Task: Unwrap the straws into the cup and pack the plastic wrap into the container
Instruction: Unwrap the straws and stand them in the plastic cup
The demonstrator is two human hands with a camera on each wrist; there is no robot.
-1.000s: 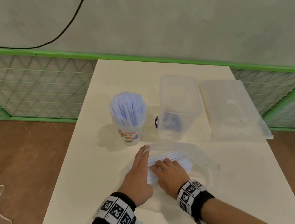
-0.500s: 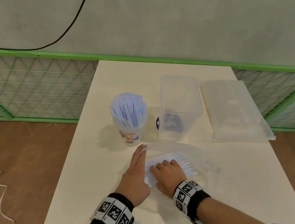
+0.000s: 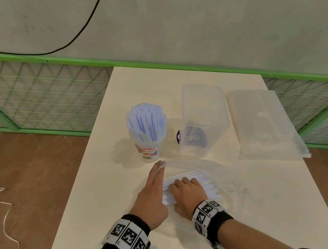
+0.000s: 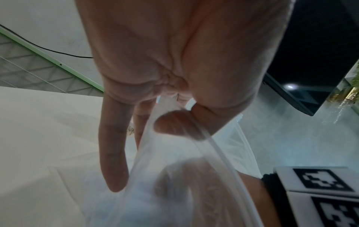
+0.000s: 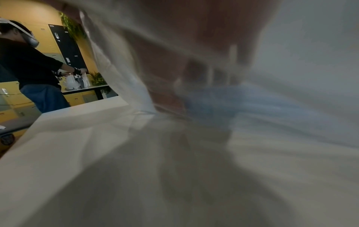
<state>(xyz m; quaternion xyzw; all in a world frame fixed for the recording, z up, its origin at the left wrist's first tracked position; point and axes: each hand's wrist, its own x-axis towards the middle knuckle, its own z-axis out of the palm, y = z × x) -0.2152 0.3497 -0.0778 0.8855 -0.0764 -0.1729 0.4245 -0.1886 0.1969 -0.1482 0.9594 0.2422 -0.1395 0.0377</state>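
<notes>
A printed paper cup [image 3: 150,152] full of pale blue straws [image 3: 146,121] stands mid-table. To its right stands an open clear container [image 3: 202,117]. Near the front edge lies a clear plastic wrap [image 3: 208,168] holding a bundle of white straws [image 3: 201,180]. My left hand [image 3: 152,194] pinches the wrap's raised edge between thumb and fingers; the left wrist view shows the wrap [image 4: 170,161] under the thumb of that hand [image 4: 153,122]. My right hand [image 3: 188,192] reaches inside the wrap, fingers curled over the bundle. The right wrist view is blurred; bluish straws [image 5: 229,104] show through film.
A flat stack of clear plastic [image 3: 264,126] lies at the table's right side. A green mesh fence [image 3: 44,97] runs behind the cream table [image 3: 97,202]. A white cord [image 3: 0,197] trails on the floor at left. Another person [image 5: 29,69] works at a far table.
Both hands keep their places and holds. The wrap's raised flap has shifted slightly over the bundle.
</notes>
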